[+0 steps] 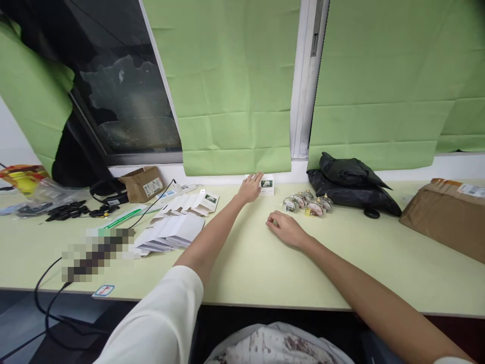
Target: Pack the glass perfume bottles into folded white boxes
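Note:
Near the back edge of the table, my left hand reaches out with its fingers extended over a small white box that has a dark flower picture. The fingers touch the box's left part and hide some of it. My right hand rests on the table nearer to me, its fingers loosely bent and a gap showing at the thumb; nothing is visible in it. Just beyond it lies a cluster of several small clear bauble-like ornaments with gold-coloured tops.
White folded cartons lie in rows at left. Behind them stand an opened brown box and black cables. At right are black plastic bags, a small black round object and a large cardboard box. Green curtains hang behind.

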A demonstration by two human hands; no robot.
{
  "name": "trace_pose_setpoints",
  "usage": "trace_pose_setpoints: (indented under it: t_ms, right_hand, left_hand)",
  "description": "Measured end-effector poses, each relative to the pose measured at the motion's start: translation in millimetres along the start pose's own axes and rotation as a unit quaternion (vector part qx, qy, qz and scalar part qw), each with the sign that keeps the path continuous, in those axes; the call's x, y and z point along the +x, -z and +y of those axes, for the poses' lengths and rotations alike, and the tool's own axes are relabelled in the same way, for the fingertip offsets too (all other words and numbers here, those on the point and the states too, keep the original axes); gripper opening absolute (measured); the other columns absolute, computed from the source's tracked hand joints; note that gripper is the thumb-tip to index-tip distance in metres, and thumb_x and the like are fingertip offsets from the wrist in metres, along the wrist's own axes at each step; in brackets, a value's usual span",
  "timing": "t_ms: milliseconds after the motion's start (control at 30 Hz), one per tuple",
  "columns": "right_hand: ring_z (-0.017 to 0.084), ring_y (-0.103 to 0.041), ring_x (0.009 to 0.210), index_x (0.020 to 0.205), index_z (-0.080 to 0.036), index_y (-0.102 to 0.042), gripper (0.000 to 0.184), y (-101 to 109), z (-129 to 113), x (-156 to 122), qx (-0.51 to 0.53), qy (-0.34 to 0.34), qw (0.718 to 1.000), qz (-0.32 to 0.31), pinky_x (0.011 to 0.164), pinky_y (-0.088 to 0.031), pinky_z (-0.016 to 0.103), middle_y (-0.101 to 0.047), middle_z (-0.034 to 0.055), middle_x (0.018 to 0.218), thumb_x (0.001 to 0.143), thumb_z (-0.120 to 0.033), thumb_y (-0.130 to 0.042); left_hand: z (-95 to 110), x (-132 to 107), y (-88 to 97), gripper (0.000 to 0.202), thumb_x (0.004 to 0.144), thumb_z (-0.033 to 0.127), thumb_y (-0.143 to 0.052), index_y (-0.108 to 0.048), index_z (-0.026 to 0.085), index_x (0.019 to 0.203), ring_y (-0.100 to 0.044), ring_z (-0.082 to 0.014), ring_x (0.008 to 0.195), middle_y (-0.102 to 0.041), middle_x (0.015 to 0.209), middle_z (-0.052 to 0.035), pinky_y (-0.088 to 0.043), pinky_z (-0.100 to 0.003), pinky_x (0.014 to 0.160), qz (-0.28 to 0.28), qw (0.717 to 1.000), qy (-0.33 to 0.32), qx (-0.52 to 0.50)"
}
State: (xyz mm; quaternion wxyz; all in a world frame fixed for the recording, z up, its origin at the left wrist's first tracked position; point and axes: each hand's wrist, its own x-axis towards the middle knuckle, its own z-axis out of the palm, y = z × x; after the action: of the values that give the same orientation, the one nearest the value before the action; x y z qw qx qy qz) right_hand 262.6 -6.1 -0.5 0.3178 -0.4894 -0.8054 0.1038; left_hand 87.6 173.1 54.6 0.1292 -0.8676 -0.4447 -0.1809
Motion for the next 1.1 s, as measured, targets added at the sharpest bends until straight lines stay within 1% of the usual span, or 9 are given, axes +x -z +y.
trace_pose_setpoints:
  t_ms: [167,333,500,667,767,833,967,1033,1100]
  right_hand:
    - [0.017,-0.063,0.092,0.093,-0.022,-0.062,0.016,0.3,1.1,-0.5,-0.001,-0.016,1.0,-0.001,0.082,-0.041,0.029,-0.067,0.0028,0.102,0.103,-0.029,-0.052]
    - [0.017,-0.062,0.089,0.092,-0.022,-0.062,0.016,2.4,0.7,0.2,-0.004,-0.025,1.0,-0.004,0.08,-0.04,0.029,-0.067,0.003,0.101,0.102,-0.03,-0.053]
    - [0.017,-0.062,0.088,0.09,-0.022,-0.061,0.017,3.1,0.9,0.6,-0.006,-0.035,0.999,0.0,0.079,-0.04,0.029,-0.067,0.0031,0.102,0.102,-0.03,-0.052]
    - [0.02,-0.062,0.09,0.098,-0.023,-0.06,0.013,2.8,2.8,0.0,-0.015,-0.05,0.998,0.024,0.077,-0.041,0.031,-0.067,0.005,0.107,0.102,-0.03,-0.049]
    - [0.022,-0.063,0.093,0.112,-0.024,-0.054,0.015,2.1,4.5,0.5,-0.005,-0.061,0.996,0.063,0.076,-0.041,0.032,-0.067,0.0056,0.111,0.099,-0.024,-0.047]
    - [0.022,-0.063,0.093,0.118,-0.024,-0.051,0.023,1.7,5.3,0.9,0.006,-0.064,0.995,0.077,0.076,-0.041,0.032,-0.067,0.0054,0.11,0.096,-0.019,-0.045]
    - [0.022,-0.064,0.091,0.12,-0.024,-0.052,0.025,2.3,2.7,0.7,0.039,-0.061,0.993,0.088,0.08,-0.043,0.034,-0.068,0.0056,0.109,0.098,-0.021,-0.042]
    - [0.022,-0.064,0.095,0.12,-0.024,-0.054,0.024,4.2,-2.0,-0.1,0.07,-0.043,0.991,0.101,0.084,-0.044,0.034,-0.068,0.0057,0.108,0.101,-0.024,-0.04]
    - [0.022,-0.063,0.099,0.121,-0.023,-0.056,0.027,7.4,-9.0,-1.4,0.098,-0.017,0.988,0.121,0.088,-0.044,0.035,-0.068,0.0064,0.108,0.103,-0.024,-0.035]
  left_hand:
    - [17.4,19.4,-21.6,0.067,0.099,0.021,-0.047,-0.025,0.02,0.163,-0.024,-0.0371,0.156,-0.036,0.167,-0.0125,-0.033,-0.055,0.119,0.001,1.0,-0.011,0.003]
    - [28.2,17.9,-21.4,0.054,0.099,0.019,-0.049,-0.041,0.017,0.153,-0.036,-0.037,0.148,-0.047,0.155,-0.0191,-0.03,-0.054,0.118,0.033,0.999,-0.016,0.0]
    - [23.0,2.7,-5.1,0.037,0.097,0.02,-0.06,-0.056,0.017,0.134,-0.056,-0.0331,0.129,-0.062,0.137,-0.0168,-0.036,-0.048,0.112,0.015,0.998,-0.047,-0.03]
    - [1.2,-45.2,35.3,0.035,0.096,0.034,-0.067,-0.058,0.024,0.129,-0.065,-0.0255,0.116,-0.069,0.129,-0.0079,-0.047,-0.036,0.098,-0.003,0.993,-0.069,-0.096]
    - [-4.7,-87.5,60.3,0.037,0.092,0.042,-0.072,-0.063,0.026,0.124,-0.067,-0.0225,0.104,-0.071,0.118,-0.0035,-0.051,-0.032,0.086,-0.031,0.962,-0.057,-0.264]
    - [-1.6,-116.3,67.0,0.042,0.091,0.047,-0.073,-0.062,0.027,0.126,-0.066,-0.022,0.103,-0.071,0.113,-0.0035,-0.052,-0.031,0.083,-0.045,0.936,-0.029,-0.349]
    - [16.3,-159.7,50.9,0.062,0.084,0.05,-0.08,-0.052,0.025,0.132,-0.068,-0.0222,0.108,-0.067,0.125,-0.0083,-0.056,-0.034,0.086,-0.018,0.862,0.05,-0.505]
    - [25.5,-169.4,37.5,0.065,0.08,0.05,-0.084,-0.053,0.022,0.13,-0.069,-0.0245,0.109,-0.069,0.125,-0.0098,-0.058,-0.038,0.091,-0.047,0.83,0.069,-0.551]
    - [31.7,-172.1,28.9,0.062,0.082,0.049,-0.081,-0.055,0.02,0.13,-0.069,-0.0272,0.114,-0.07,0.129,-0.0116,-0.058,-0.042,0.095,-0.061,0.826,0.077,-0.555]
